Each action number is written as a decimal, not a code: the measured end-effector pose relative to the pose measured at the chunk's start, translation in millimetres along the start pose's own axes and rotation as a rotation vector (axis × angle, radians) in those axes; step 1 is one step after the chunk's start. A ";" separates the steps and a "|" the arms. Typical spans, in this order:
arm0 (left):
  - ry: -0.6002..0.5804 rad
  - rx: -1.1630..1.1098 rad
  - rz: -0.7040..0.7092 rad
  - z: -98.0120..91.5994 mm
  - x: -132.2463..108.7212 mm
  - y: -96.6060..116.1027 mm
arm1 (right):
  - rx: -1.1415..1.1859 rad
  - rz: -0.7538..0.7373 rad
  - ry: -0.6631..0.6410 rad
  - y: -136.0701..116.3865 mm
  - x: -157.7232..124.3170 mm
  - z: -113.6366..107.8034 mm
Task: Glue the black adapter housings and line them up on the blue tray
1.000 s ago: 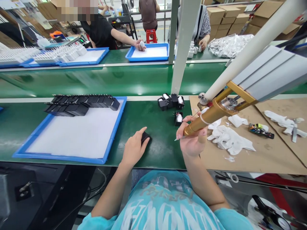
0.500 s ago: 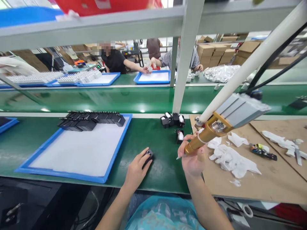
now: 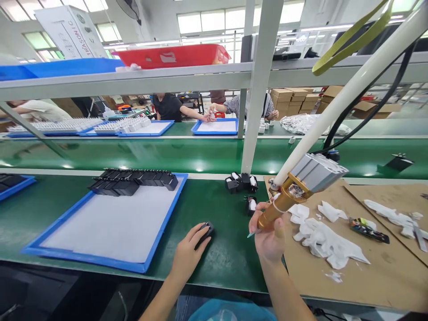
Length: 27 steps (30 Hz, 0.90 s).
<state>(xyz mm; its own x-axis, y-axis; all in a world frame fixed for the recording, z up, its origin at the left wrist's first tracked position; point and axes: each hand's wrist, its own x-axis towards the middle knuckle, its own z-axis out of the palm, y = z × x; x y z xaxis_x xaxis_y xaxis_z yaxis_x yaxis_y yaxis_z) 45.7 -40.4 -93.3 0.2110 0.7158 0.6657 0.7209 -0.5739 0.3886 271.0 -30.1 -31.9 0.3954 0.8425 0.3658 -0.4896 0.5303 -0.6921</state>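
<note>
My left hand (image 3: 189,250) rests on the green bench with its fingers closed round a small black part (image 3: 205,231). My right hand (image 3: 269,234) grips the gold barrel of a dispensing tool (image 3: 282,203) whose thin tip points left, a short way from the black part. A white tube and a grey block rise from the tool toward the upper right. A few black parts with white inserts (image 3: 242,183) lie just beyond my hands.
A blue tray (image 3: 110,218) with a white liner holds rows of black parts (image 3: 133,180) at its far edge. A cardboard sheet (image 3: 361,249) on the right carries crumpled white wipes (image 3: 326,240). Other people work at blue trays across the conveyor (image 3: 187,154). A shelf runs overhead.
The camera has tilted upward, bringing the overhead shelf and red bin into view. My hands keep the same grips, and the tool tip stays near the black part.
</note>
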 end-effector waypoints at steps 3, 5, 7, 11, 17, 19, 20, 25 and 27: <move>0.084 -0.043 -0.010 0.6 -2.9 1.4 | 0.004 -0.003 -0.009 -0.4 0.2 0.0; 0.053 -0.053 -0.026 -0.2 -3.1 2.6 | 0.010 0.002 -0.004 -0.6 0.6 0.3; -0.026 -0.056 -0.032 -2.0 -1.8 4.5 | 0.010 0.008 0.003 -0.7 0.9 0.7; 0.069 -0.096 -0.075 -4.4 0.4 8.1 | -0.011 0.016 0.011 -0.9 1.4 1.3; -0.116 -0.058 -0.197 0.8 -8.7 4.0 | 0.004 0.026 0.016 -2.2 3.1 3.3; -0.127 -0.074 -0.208 -0.1 -11.4 3.0 | -0.005 0.025 0.020 -3.0 3.1 4.1; -0.131 -0.088 -0.205 -1.0 -12.2 3.1 | -0.012 0.022 0.024 -3.4 3.0 4.4; -0.116 -0.173 -0.258 -5.3 -11.5 6.6 | -0.040 0.013 0.032 -4.5 3.3 4.6; -0.092 -0.243 -0.320 -6.4 -9.1 8.0 | -0.053 0.020 0.037 -5.2 3.5 4.5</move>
<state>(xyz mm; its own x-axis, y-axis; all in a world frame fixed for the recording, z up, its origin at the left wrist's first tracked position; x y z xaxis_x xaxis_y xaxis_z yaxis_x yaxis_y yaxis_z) 45.3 -54.0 -92.2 0.0670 0.8998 0.4312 0.5850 -0.3855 0.7136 271.4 -29.5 -24.3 0.4147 0.8485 0.3288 -0.4563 0.5065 -0.7316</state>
